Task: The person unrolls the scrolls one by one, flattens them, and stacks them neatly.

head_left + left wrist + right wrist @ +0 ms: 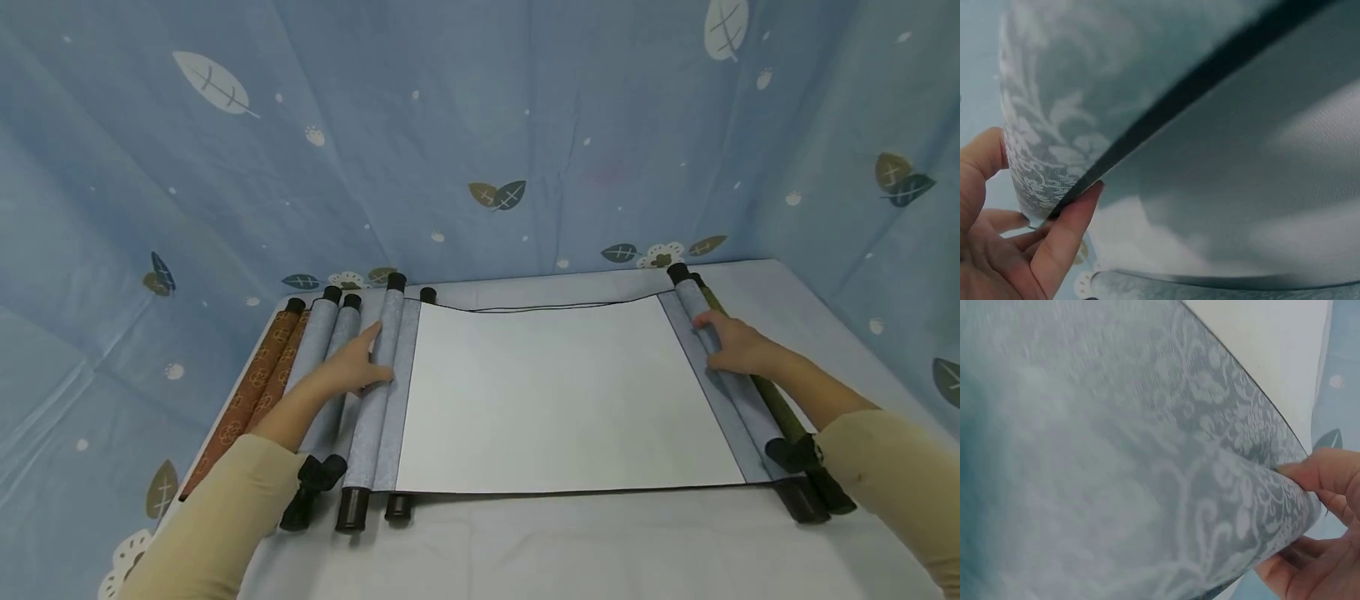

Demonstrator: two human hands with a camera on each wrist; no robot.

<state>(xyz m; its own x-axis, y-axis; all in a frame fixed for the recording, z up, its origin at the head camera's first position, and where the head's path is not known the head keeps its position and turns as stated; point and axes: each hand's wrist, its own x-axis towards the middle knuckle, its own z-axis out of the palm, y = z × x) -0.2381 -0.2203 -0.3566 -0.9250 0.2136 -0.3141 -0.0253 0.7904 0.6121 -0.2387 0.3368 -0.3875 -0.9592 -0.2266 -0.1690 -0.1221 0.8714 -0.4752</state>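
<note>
A blank white hanging scroll (562, 392) lies partly unrolled across the middle, with grey-blue borders and black end knobs. Its left roll (367, 433) is held by my left hand (348, 364), thumb on one side and fingers on the other. In the left wrist view that hand (1029, 250) pinches the floral-patterned cloth (1054, 125) around the roll, fingers tucked under its edge. My right hand (738, 343) grips the right roll (752, 408). The right wrist view shows thumb and fingers (1329, 519) curled about the roll's patterned cloth (1229, 506).
Two brown patterned rolls (251, 383) and grey-blue rolls (330, 417) lie at the left. A green roll (780, 408) runs alongside the right roll. Another black knob (399, 507) pokes out beneath the scroll. Blue leaf-print cloth (450, 125) rises behind the white table (562, 550).
</note>
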